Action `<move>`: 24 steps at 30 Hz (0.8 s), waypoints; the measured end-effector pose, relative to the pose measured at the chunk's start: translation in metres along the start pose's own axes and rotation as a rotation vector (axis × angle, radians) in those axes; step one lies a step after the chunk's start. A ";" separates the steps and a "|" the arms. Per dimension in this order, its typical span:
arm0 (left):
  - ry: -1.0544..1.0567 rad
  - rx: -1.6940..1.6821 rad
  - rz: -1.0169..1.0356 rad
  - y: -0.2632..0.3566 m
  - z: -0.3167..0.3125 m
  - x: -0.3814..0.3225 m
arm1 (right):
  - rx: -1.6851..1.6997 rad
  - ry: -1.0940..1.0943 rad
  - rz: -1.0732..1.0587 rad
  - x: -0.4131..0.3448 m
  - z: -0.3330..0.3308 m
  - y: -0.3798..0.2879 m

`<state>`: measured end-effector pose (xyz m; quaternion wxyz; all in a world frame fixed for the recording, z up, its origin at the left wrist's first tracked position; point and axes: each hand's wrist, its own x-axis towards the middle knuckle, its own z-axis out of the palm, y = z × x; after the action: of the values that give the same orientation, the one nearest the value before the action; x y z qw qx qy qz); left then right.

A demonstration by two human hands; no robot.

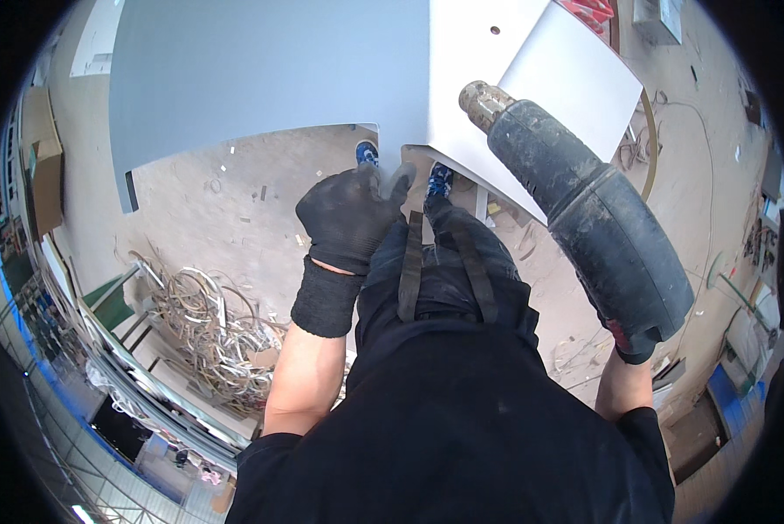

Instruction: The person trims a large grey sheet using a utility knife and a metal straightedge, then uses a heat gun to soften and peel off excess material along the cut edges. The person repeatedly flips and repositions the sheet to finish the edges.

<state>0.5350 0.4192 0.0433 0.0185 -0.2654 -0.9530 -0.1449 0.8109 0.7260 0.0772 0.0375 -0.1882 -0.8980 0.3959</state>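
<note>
A broad grey-blue panel or sheet lies before me, with a narrow tongue between two notches at its near edge. My left hand, in a black knit glove, has its thumb and fingers on either side of that tongue and grips it. On the right, a dirty black heat gun with a worn metal nozzle is held in my gloved right hand, which the tool's body mostly hides. The nozzle is above a white surface with a small dark hole, beside the grey-blue panel.
Tangled strips of edging or offcuts are heaped on the floor at left, beside stacked long boards. A cardboard box stands at far left. Cables and small scraps lie on the floor at right. My shoes show below the panel's near edge.
</note>
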 end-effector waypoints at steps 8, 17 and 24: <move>-0.197 -0.641 -0.195 -0.009 0.003 -0.014 | 0.041 -0.045 0.015 0.014 -0.005 -0.013; -0.192 -0.951 -0.421 -0.036 0.050 0.009 | 0.047 -0.079 0.047 0.024 -0.009 -0.029; -0.261 -0.939 -0.449 -0.023 0.036 -0.016 | 0.069 -0.089 0.066 0.021 -0.007 -0.031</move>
<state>0.5386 0.4028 0.0013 -0.2524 -0.0508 -0.8135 -0.5216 0.7831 0.7194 0.1032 -0.0089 -0.1986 -0.8778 0.4357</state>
